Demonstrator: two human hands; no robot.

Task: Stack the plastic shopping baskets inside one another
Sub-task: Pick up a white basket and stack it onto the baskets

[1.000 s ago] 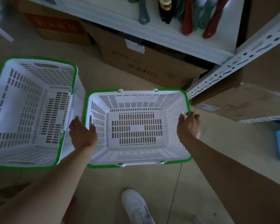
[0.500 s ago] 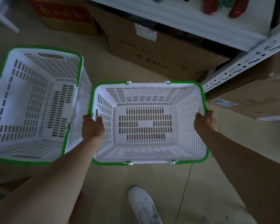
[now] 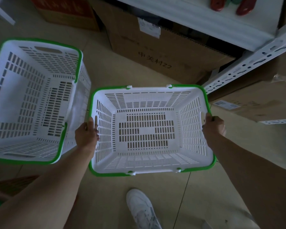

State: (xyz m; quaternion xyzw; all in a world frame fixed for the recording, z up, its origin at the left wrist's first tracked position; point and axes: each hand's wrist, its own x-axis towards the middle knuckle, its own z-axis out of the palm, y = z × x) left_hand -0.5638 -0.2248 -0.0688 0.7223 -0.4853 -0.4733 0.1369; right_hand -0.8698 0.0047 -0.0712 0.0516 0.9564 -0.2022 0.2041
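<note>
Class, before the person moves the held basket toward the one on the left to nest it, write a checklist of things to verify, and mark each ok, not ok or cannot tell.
1. Left hand has a grip on the held basket at its left side: ok.
2. Right hand has a grip on its right side: ok.
3. Held basket has nothing inside: ok.
4. Second basket on the left has nothing inside: ok.
5. Both openings face up: ok.
6. Held basket is lifted off the floor: cannot tell.
</note>
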